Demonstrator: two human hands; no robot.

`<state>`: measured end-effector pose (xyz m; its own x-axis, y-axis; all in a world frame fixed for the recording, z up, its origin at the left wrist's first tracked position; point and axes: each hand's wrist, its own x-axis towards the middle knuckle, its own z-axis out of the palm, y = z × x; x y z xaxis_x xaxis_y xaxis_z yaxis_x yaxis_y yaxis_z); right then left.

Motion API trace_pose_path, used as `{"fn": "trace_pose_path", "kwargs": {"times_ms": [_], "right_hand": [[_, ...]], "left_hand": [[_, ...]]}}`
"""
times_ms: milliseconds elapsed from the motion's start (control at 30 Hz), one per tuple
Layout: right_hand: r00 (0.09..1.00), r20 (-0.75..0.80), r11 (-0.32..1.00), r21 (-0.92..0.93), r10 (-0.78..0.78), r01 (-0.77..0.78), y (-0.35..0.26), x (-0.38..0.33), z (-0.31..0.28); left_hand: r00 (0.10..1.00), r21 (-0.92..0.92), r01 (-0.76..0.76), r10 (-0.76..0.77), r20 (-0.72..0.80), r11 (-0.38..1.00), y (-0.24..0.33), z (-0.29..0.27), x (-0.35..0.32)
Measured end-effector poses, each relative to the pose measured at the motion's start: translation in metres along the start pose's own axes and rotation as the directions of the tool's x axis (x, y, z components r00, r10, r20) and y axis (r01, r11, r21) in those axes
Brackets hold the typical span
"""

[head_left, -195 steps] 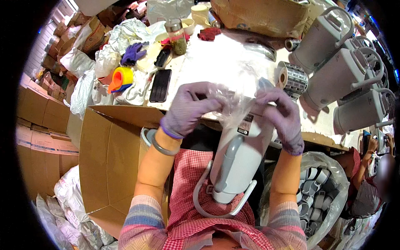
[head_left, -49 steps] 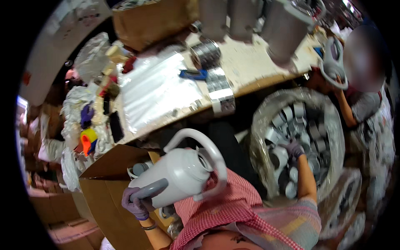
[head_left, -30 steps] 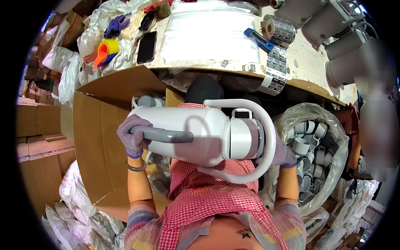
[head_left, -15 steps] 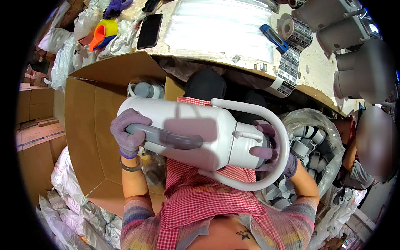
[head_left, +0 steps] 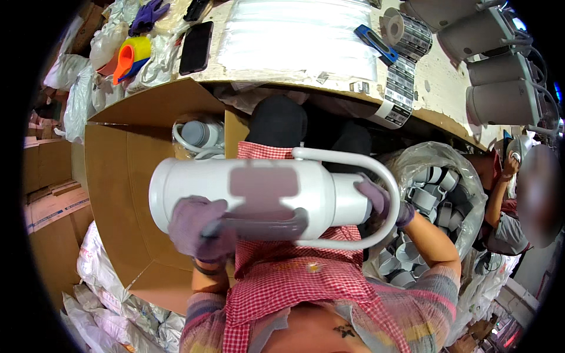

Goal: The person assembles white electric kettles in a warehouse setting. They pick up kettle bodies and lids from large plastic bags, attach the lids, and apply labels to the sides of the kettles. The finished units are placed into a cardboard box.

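A large white thermos jug (head_left: 206,182) lies sideways across my lap, its base to the left and its neck to the right. My left hand (head_left: 201,228), in a purple-grey glove, is closed at the near side of the body, around the end of the grey side handle (head_left: 268,225). My right hand (head_left: 376,197), gloved alike, grips the lid end at the neck; some of its fingers are hidden behind the jug. Around that hand loops the jug's pale carrying handle (head_left: 385,176).
An open cardboard box (head_left: 118,194) at left holds a bagged jug (head_left: 197,134). At right, a clear plastic bag (head_left: 471,182) holds several grey-and-white lids. On the bench (head_left: 441,100) are a label roll (head_left: 406,35), blue cutter (head_left: 376,45), phone (head_left: 196,47) and grey jugs (head_left: 500,103). Another person sits far right.
The jug has rolled so its grey side handle faces nearer my body, and its base has shifted left. My left hand has moved down toward me with the handle.
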<state>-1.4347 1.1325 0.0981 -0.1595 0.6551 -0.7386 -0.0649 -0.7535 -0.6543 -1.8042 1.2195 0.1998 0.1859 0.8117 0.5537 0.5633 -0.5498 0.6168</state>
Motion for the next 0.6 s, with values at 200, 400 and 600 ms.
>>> {"fn": "trace_pose_path", "kwargs": {"times_ms": [200,400,600], "right_hand": [[0.519,0.513,0.194,-0.558,-0.683,0.807,-0.071,-0.036,0.011],[0.944,0.204,0.887,0.437,-0.26,0.15,0.033,0.034,-0.006],[0.745,0.454,0.835,-0.003,-0.489,0.55,0.058,0.018,0.0]], "left_hand": [[0.943,-0.174,0.325,-0.332,-0.011,0.929,-0.029,-0.01,0.016],[0.99,0.186,-0.128,0.136,-0.032,0.974,0.02,0.006,0.027],[0.686,0.186,-0.578,0.351,0.637,0.794,0.078,0.001,0.09]]}}
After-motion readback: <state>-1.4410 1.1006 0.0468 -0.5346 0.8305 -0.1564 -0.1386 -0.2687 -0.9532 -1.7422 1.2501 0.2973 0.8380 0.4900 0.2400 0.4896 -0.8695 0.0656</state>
